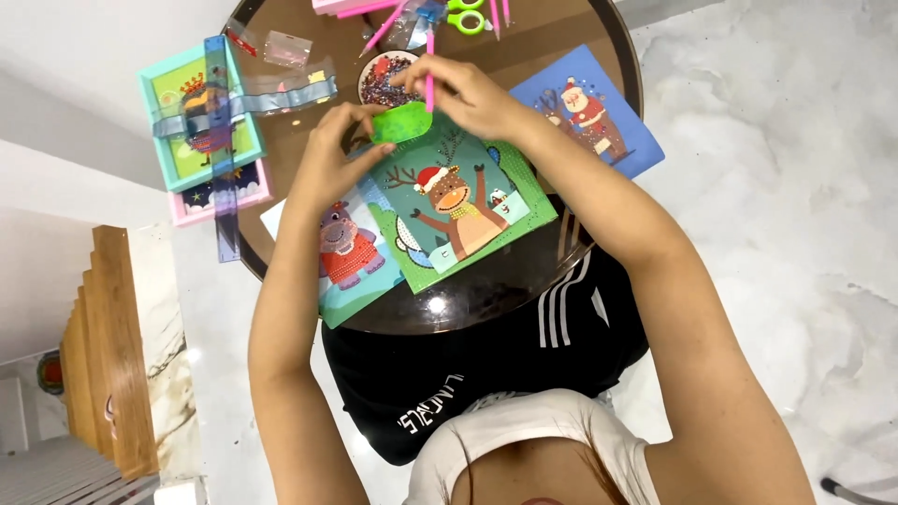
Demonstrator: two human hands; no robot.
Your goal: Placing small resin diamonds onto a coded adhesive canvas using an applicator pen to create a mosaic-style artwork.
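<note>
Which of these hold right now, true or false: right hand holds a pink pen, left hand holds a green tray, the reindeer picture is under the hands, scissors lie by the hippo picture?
1. The right hand holds a pink pen. True.
2. The left hand holds a red tray. False: the tray is green.
3. The reindeer picture lies just below the hands. True.
4. The scissors lie beside the hippo picture. False: they lie at the table's far edge.
</note>
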